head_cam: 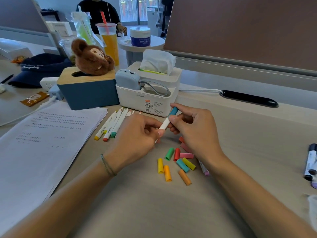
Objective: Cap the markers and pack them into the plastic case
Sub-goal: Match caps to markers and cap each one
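Observation:
Both hands hold one white marker (164, 124) above the desk. My left hand (137, 136) pinches its lower barrel. My right hand (193, 127) grips its upper end, where a blue cap (173, 111) sits on the tip. Several uncapped markers (113, 125) lie in a row to the left, tips pointing away from me. Several loose caps (176, 163) in yellow, orange, green, red, pink and teal lie scattered below my hands. A purple-ended marker (204, 169) lies partly under my right wrist. At the far right edge a clear plastic corner (313, 208) shows; whether it is the case I cannot tell.
A stack of printed papers (46, 140) lies at the left. A white tissue organiser (147, 93) and a blue tissue box (87, 90) with a plush toy stand behind the markers. Several dark-capped markers (311, 162) lie at the right edge. A desk partition rises at the back right.

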### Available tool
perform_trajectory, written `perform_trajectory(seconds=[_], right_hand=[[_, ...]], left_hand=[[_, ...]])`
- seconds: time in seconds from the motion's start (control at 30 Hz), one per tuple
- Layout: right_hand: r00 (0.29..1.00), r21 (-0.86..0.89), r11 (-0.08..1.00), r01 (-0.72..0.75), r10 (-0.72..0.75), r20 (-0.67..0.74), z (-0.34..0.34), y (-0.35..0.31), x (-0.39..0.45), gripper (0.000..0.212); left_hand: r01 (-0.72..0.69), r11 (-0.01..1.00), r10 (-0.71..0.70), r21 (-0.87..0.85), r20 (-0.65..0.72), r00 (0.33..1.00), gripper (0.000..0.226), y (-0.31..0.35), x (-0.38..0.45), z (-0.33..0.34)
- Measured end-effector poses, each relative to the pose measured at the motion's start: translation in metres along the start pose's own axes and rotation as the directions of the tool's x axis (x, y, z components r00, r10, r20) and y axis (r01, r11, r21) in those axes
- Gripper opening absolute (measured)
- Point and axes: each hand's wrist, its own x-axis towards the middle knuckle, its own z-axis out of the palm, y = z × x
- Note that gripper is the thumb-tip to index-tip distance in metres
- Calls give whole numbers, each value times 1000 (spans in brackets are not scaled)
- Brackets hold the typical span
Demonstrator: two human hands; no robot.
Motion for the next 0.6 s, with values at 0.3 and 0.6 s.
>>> perform_trajectory(seconds=[0.3,0.6], right_hand=[[996,-131,989,-66,73,47,3,5,1,15],[983,-345,931,-122,162,89,-1,15,8,5]], left_hand=[[-68,967,45,247,100,994,21,-5,1,2],[25,908,-11,418,-35,999,22,-16,7,-7]])
